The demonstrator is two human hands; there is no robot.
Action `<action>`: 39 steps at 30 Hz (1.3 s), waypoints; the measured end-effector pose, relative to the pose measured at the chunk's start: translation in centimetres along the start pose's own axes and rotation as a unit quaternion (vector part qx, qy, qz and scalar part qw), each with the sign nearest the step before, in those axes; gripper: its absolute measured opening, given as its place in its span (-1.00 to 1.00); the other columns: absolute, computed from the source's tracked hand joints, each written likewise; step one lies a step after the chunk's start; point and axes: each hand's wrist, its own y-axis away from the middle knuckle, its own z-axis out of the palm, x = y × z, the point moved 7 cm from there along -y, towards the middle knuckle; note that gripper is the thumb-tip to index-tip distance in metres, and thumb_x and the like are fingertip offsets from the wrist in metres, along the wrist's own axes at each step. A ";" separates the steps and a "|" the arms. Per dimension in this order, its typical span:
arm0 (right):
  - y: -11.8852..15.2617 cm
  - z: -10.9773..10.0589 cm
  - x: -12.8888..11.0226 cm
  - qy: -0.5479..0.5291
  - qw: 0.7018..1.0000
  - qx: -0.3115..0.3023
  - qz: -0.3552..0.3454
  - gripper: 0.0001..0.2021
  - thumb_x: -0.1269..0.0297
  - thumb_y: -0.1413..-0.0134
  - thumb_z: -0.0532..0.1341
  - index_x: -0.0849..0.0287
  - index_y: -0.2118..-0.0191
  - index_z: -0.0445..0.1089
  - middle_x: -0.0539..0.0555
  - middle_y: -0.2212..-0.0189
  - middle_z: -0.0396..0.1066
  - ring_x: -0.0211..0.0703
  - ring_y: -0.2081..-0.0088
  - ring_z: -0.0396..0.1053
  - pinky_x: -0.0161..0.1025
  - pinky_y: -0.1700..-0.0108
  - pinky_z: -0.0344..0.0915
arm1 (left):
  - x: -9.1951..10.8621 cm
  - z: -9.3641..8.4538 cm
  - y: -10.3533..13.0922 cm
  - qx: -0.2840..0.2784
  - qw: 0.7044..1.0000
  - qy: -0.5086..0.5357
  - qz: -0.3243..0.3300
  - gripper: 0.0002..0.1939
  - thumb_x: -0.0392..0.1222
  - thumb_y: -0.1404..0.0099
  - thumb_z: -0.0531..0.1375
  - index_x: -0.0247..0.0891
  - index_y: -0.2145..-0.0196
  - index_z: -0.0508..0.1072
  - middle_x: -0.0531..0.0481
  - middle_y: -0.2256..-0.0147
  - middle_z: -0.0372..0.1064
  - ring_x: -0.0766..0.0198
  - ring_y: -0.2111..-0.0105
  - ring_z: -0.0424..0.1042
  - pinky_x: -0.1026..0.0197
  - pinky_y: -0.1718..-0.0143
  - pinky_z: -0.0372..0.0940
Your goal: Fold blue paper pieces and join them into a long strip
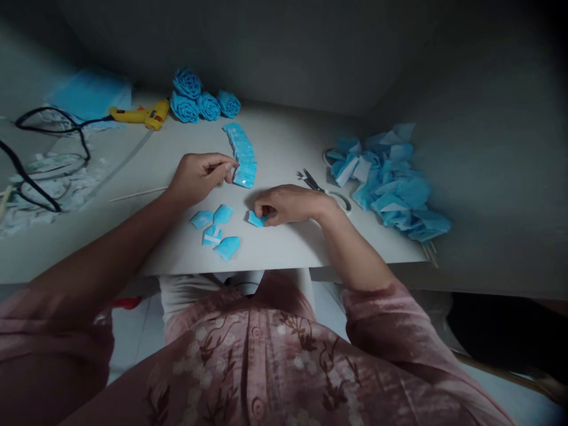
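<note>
A curved strip of overlapping blue pleated pieces [242, 151] lies at the middle of the table. My left hand [202, 176] is closed at its left edge, thumb and forefinger together; whether they pinch the strip is unclear. Nearer to me, my right hand [288, 204] curls its fingers onto a small blue cut piece [255, 219], partly hidden beneath them. Between my forearms lie several loose blue pieces with pointed ends, among them a petal-shaped one [228, 247]. Behind my right hand rest scissors [314, 181], partly open and partly covered by the hand.
Several rolled blue flowers [186, 83] sit at the back, beside a yellow glue gun [155, 115] with a black cord. Blue sheets [91, 94] and white scraps [84, 177] lie left. A thin stick [137, 194] is by my left wrist. Crumpled blue flowers [394, 183] fill the right.
</note>
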 end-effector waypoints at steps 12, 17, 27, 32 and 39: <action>-1.1 -1.4 3.2 -0.291 0.943 0.131 -0.096 -0.78 0.12 -0.35 0.30 0.18 0.19 0.51 0.01 0.34 0.54 -0.26 0.30 0.43 -0.31 0.21 0.34 | 0.4 2.4 0.5 -0.147 0.987 -0.046 0.034 -0.56 0.12 -0.41 0.24 -0.30 0.17 0.75 -0.12 0.30 0.67 0.19 0.30 0.58 0.24 0.23 0.45; -1.7 -1.4 4.5 -0.409 0.888 0.196 -0.070 -0.71 0.03 -0.28 0.41 0.19 0.21 0.52 -0.01 0.41 0.54 -0.30 0.37 0.47 -0.36 0.26 0.44 | -0.1 2.7 0.5 -0.162 0.984 -0.069 0.034 -0.55 0.16 -0.36 0.28 -0.31 0.15 0.71 -0.06 0.38 0.60 0.22 0.36 0.54 0.25 0.31 0.38; -1.8 -1.8 4.5 -0.516 0.812 0.265 -0.058 -0.45 -0.31 -0.12 0.48 0.17 0.26 0.56 0.02 0.41 0.58 -0.31 0.40 0.47 -0.36 0.30 0.49 | -0.6 2.0 -0.2 -0.130 0.991 -0.015 -0.002 -0.68 0.04 -0.26 0.34 -0.26 0.45 0.47 0.02 0.53 0.44 0.34 0.51 0.37 0.30 0.42 0.28; -2.2 -1.5 4.2 -0.533 0.805 0.255 -0.053 -0.39 -0.36 0.03 0.53 0.16 0.29 0.53 0.02 0.39 0.57 -0.31 0.38 0.46 -0.34 0.31 0.48 | -0.1 1.8 -0.1 -0.101 0.995 0.013 0.001 -0.69 0.02 -0.23 0.34 -0.25 0.49 0.45 0.02 0.55 0.43 0.39 0.54 0.31 0.33 0.47 0.23; -3.0 -1.1 2.9 -0.505 0.812 0.280 -0.080 -0.45 -0.21 0.06 0.60 0.15 0.41 0.41 -0.07 0.49 0.43 -0.33 0.45 0.32 -0.30 0.33 0.35 | 0.3 2.5 0.2 -0.119 0.992 0.049 -0.003 -0.58 0.17 -0.32 0.28 -0.26 0.45 0.46 0.01 0.54 0.39 0.37 0.55 0.29 0.31 0.50 0.23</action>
